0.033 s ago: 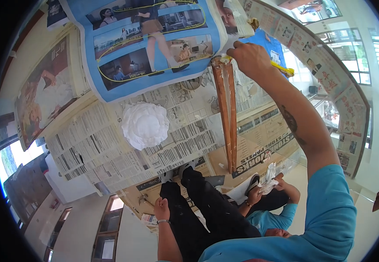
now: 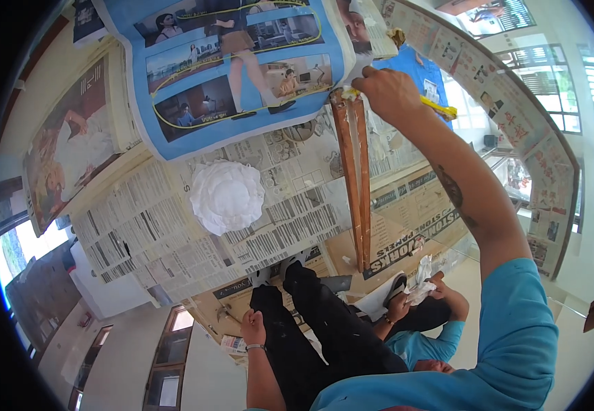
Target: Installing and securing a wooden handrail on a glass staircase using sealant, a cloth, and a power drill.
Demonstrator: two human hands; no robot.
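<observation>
My right hand (image 2: 382, 92) is closed at the top of an upright reddish-brown wooden piece (image 2: 363, 192) with a pale middle strip, beside a yellowish-white smear (image 2: 350, 92); what its fingers grip is hidden. A yellow-handled tool (image 2: 441, 109) shows behind that hand. My left hand (image 2: 254, 327) is curled low beside my dark-trousered leg (image 2: 276, 356), its contents hard to make out. A blue printed poster (image 2: 187, 144) lies left of the wooden top. Below it a crumpled white round paper or cloth piece (image 2: 227, 197) rests on newspaper (image 2: 119, 226).
A co-worker (image 2: 424, 342) in blue sits low at right, both hands on crumpled white material (image 2: 420, 281). Printed cardboard (image 2: 400, 253) lies around the wood's foot. A blue sheet (image 2: 413, 58) is behind my right hand. A newspaper-covered curved edge (image 2: 550, 192) borders the right; windows stand beyond.
My right hand and the yellow tool have shifted very slightly left. Everything else looks the same.
</observation>
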